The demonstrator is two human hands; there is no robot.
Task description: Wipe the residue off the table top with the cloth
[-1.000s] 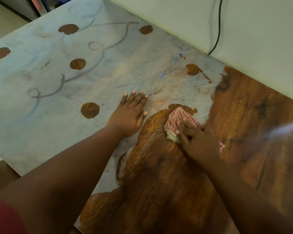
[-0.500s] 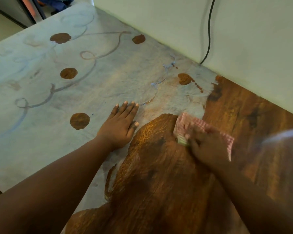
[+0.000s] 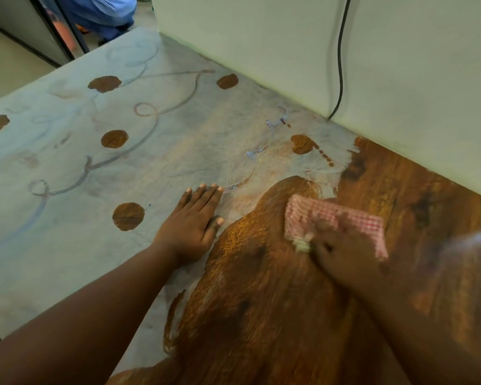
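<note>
A pale grey residue film (image 3: 67, 245) covers the left and middle of the wooden table top (image 3: 261, 315), broken by several round brown bare spots and curved streaks. The right part shows bare brown wood. My right hand (image 3: 342, 257), blurred by motion, presses a red-and-white checked cloth (image 3: 336, 218) flat on the wood at the edge of the residue. My left hand (image 3: 192, 226) lies flat, palm down, fingers together, on the residue just left of the wiped area and holds nothing.
A pale wall panel (image 3: 261, 51) runs along the table's far edge, with a black cable (image 3: 340, 65) hanging down to the table. Beyond the far left corner stand dark furniture legs (image 3: 64, 29) and a person in blue (image 3: 100, 12).
My right hand has slid the cloth to the right and slightly away from me across the wood. The left hand stays flat in the same spot on the table.
</note>
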